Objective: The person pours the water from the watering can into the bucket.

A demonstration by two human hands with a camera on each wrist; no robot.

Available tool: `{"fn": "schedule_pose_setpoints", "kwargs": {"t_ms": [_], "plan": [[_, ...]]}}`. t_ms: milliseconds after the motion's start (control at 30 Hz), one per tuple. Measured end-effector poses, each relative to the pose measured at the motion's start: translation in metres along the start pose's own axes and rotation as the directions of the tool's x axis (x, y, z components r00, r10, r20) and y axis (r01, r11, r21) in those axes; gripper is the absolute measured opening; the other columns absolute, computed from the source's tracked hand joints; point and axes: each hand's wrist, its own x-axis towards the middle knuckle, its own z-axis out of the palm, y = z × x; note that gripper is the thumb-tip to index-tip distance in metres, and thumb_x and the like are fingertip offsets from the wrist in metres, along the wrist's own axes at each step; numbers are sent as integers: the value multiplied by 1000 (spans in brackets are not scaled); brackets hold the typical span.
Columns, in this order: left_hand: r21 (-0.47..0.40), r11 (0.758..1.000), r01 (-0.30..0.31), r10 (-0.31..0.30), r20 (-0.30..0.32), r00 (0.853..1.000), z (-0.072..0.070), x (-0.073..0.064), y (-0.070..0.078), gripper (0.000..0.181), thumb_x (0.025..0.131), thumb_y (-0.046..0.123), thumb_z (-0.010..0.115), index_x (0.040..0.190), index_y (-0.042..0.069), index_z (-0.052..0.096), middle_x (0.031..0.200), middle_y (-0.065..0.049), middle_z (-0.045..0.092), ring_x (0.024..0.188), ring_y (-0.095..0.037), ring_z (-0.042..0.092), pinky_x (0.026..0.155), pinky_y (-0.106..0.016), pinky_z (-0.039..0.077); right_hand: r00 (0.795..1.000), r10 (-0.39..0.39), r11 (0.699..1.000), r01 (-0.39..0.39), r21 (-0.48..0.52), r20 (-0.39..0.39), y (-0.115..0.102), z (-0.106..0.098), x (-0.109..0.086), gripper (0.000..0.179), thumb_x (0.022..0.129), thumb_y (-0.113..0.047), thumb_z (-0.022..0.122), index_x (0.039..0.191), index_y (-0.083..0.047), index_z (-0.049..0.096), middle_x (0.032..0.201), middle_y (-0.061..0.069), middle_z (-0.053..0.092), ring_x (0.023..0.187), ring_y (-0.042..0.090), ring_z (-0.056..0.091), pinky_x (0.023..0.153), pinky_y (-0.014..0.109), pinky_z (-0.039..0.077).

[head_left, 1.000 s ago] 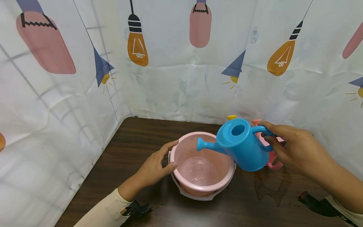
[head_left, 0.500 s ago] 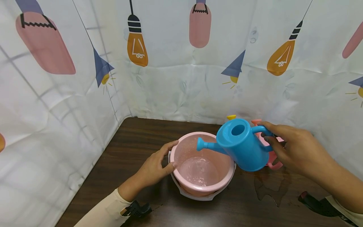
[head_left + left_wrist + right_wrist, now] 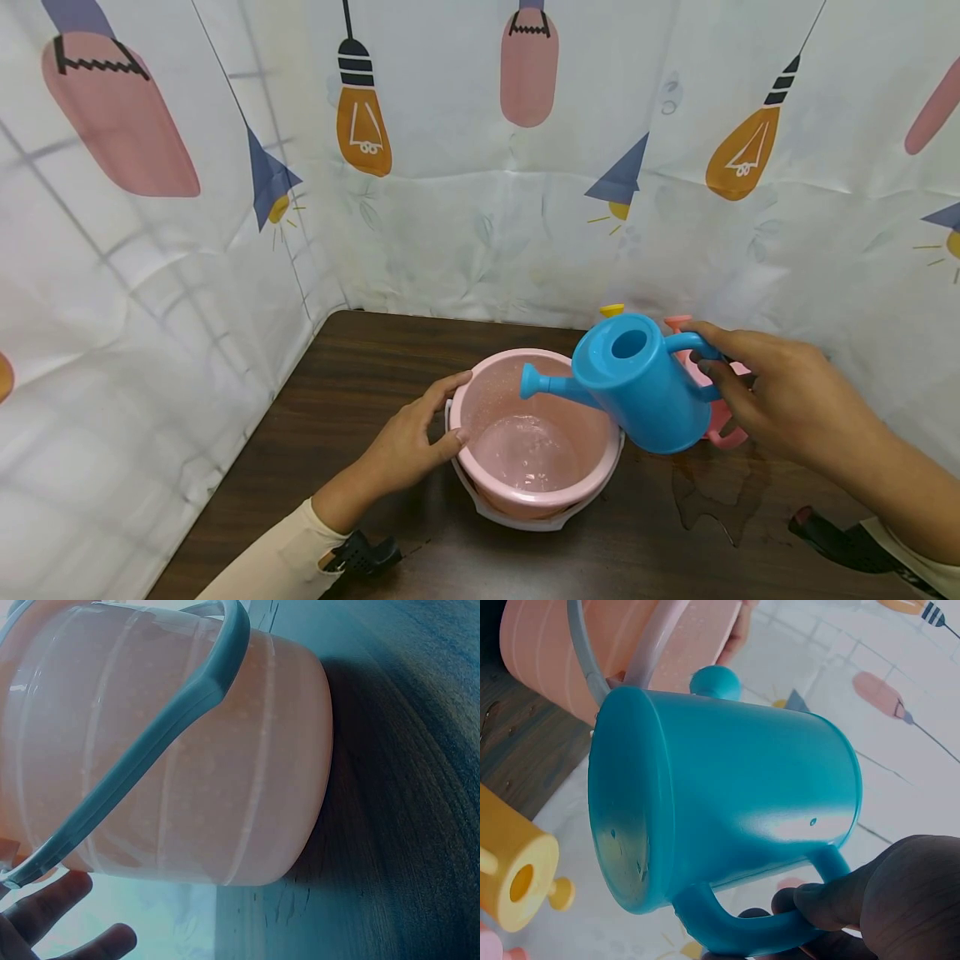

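My right hand (image 3: 780, 392) grips the loop handle of a blue watering can (image 3: 652, 383), seen close up in the right wrist view. The can is tilted left, its round spout head over the mouth of a pink bucket (image 3: 528, 502). Shallow rippled water (image 3: 528, 446) lies in the bucket, with droplets on its inner wall. On the bucket's left, my left hand (image 3: 408, 442) rests spread against the rim, thumb and forefinger tips right at the edge. In the left wrist view its other fingers (image 3: 109, 941) stretch out, and the bucket's grey-looking carrying handle (image 3: 150, 754) hangs down the side.
Behind the blue can stand a pink watering can (image 3: 727, 429), mostly hidden, and a yellow watering can (image 3: 514, 862). A wet patch (image 3: 720, 508) lies on the dark wooden table (image 3: 375, 350) at the right. A patterned white curtain (image 3: 465, 242) borders the back and left.
The ripples and bright reflections on the water in the bucket have shifted. Both hands, the blue watering can and the bucket stay essentially in place.
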Motion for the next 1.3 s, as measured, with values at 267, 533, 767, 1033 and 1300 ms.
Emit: {"fn": "schedule_pose_setpoints", "kwargs": {"t_ms": [267, 533, 767, 1033, 1300], "plan": [[1, 1000, -5, 5, -2, 1000, 0, 0, 0, 71, 91, 36, 65, 157, 28, 38, 141, -6, 60, 123, -26, 60, 95, -57, 48, 1000, 0, 1000, 0, -5, 3, -1, -1, 1, 63, 81, 5, 80, 141, -6, 63, 105, 20, 73, 72, 31, 72, 53, 41, 55], [0, 1000, -6, 6, -2, 1000, 0, 0, -1, 71, 92, 38, 65, 157, 29, 37, 141, -5, 60, 124, -26, 60, 95, -58, 48, 1000, 7, 1000, -7, 4, 12, -1, -1, 1, 64, 82, 4, 80, 143, -7, 61, 107, 21, 73, 73, 33, 72, 53, 43, 56], [-2, 1000, -3, 3, 0, 1000, 0, 0, -1, 71, 92, 37, 65, 157, 30, 37, 143, -5, 58, 125, -27, 60, 96, -58, 48, 1000, -12, 1000, 12, 12, -8, -1, 0, 2, 63, 81, 5, 80, 141, -4, 62, 111, 24, 72, 78, 36, 72, 56, 46, 56], [5, 1000, 0, 0, -3, 1000, 0, 0, 0, 71, 91, 37, 65, 157, 29, 37, 142, -5, 59, 123, -26, 60, 94, -57, 49, 1000, -3, 1000, 3, 11, 2, -2, -1, 3, 62, 82, 4, 81, 140, -4, 62, 111, 24, 72, 78, 38, 72, 54, 43, 56], [5, 1000, -3, 3, -5, 1000, 1, -1, -1, 71, 92, 40, 64, 157, 30, 37, 140, -5, 60, 122, -27, 61, 93, -57, 49, 1000, -3, 1000, 3, 13, -1, -3, -1, 3, 63, 82, 2, 82, 141, -5, 62, 111, 26, 72, 81, 42, 72, 57, 51, 57]]}}
